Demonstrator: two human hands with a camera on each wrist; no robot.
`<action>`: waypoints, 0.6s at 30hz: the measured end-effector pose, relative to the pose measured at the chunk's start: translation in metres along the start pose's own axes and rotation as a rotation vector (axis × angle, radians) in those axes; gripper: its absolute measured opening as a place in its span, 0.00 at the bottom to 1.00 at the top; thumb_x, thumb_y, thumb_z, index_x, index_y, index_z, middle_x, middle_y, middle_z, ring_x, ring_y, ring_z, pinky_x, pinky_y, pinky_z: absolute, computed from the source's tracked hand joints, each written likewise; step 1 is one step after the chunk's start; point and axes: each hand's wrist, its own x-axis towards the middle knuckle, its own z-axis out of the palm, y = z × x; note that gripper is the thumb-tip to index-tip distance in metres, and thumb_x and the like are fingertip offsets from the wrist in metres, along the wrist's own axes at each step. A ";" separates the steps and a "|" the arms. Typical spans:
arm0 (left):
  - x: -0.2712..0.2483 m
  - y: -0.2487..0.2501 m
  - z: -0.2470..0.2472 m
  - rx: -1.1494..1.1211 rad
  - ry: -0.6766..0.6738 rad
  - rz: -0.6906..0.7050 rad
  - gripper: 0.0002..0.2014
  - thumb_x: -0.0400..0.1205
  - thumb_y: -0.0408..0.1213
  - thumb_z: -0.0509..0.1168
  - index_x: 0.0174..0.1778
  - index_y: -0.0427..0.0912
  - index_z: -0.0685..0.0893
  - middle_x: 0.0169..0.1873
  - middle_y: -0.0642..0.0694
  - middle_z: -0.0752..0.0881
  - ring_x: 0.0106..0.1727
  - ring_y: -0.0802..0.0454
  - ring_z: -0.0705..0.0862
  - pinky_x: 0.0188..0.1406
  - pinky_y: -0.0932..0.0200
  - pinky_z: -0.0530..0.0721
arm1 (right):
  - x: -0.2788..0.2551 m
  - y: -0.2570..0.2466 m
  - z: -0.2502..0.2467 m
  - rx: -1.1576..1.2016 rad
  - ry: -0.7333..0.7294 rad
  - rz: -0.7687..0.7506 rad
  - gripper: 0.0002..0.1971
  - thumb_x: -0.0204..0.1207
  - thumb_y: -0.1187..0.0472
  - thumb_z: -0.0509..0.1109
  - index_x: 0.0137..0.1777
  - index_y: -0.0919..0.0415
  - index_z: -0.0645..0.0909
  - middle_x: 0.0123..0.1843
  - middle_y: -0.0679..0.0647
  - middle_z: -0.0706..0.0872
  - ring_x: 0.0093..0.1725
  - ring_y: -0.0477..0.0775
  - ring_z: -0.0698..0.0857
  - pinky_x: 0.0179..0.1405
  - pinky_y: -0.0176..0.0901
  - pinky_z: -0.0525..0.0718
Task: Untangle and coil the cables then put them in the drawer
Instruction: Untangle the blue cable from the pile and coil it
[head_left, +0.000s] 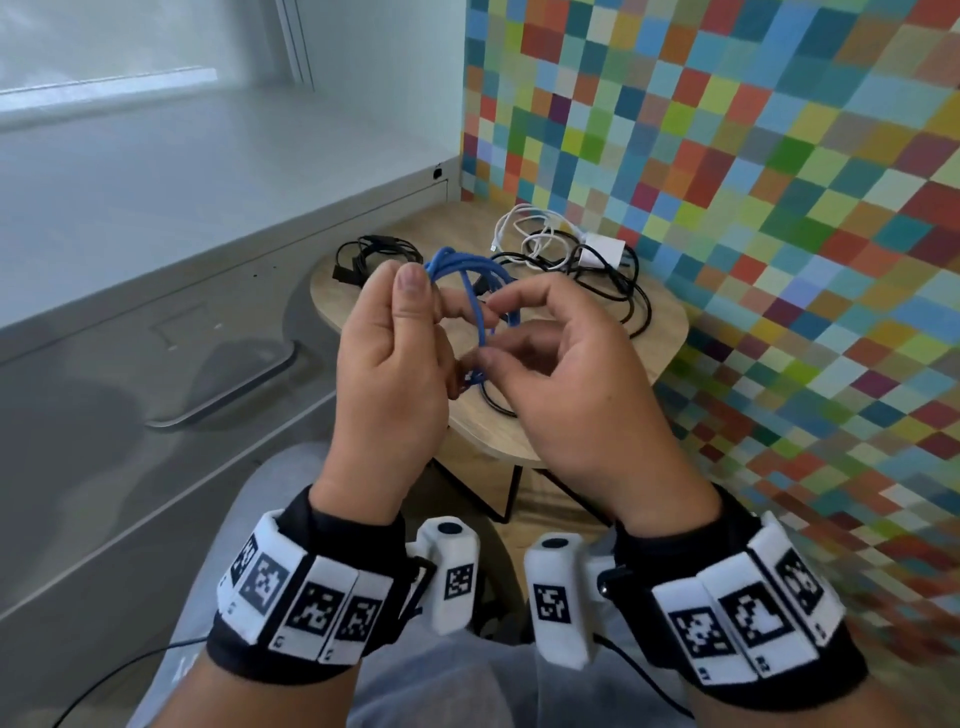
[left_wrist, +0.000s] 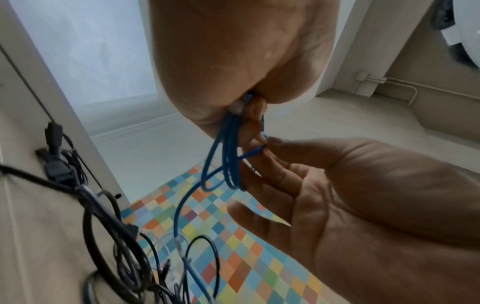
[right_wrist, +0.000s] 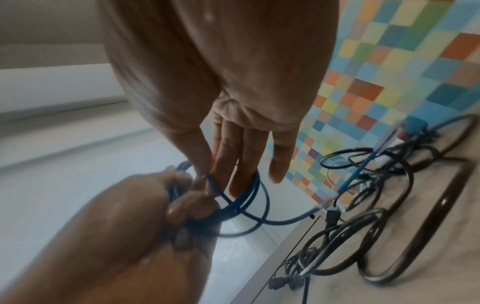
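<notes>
Left hand (head_left: 389, 374) is clamping the blue cable (head_left: 470, 275) loops; right hand (head_left: 561, 384), fingers pinching a strand, is winding. Keeping loops even and snug should help.

- I see a small rounded wooden table (head_left: 660, 338) on thin black legs, set against the checkered wall.
- A black cable bundle (head_left: 371, 257) lies at its far left edge.
- Loose black cables (head_left: 621, 296) sprawl across the middle and right.
- A white cable (head_left: 530, 228) and white charger (head_left: 605, 249) sit at the back.
</notes>
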 end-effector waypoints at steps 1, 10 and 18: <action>0.001 -0.001 -0.003 0.017 -0.001 0.008 0.17 0.95 0.42 0.49 0.50 0.34 0.75 0.40 0.43 0.90 0.18 0.51 0.68 0.17 0.59 0.70 | 0.001 -0.001 -0.002 0.040 -0.010 0.015 0.13 0.84 0.65 0.75 0.63 0.52 0.80 0.43 0.49 0.95 0.47 0.44 0.94 0.54 0.39 0.89; 0.018 -0.003 -0.040 0.096 0.139 0.049 0.17 0.91 0.51 0.54 0.35 0.58 0.75 0.28 0.52 0.72 0.26 0.53 0.66 0.25 0.54 0.65 | 0.005 -0.006 -0.046 0.232 -0.038 0.071 0.10 0.86 0.69 0.69 0.60 0.58 0.89 0.35 0.54 0.82 0.22 0.48 0.72 0.25 0.44 0.79; 0.013 0.018 -0.047 -0.542 0.060 -0.350 0.22 0.93 0.52 0.48 0.34 0.49 0.70 0.23 0.54 0.60 0.19 0.58 0.54 0.15 0.62 0.53 | 0.015 0.008 -0.054 -0.337 0.250 -0.148 0.10 0.81 0.60 0.78 0.50 0.40 0.90 0.49 0.47 0.89 0.44 0.37 0.85 0.41 0.25 0.79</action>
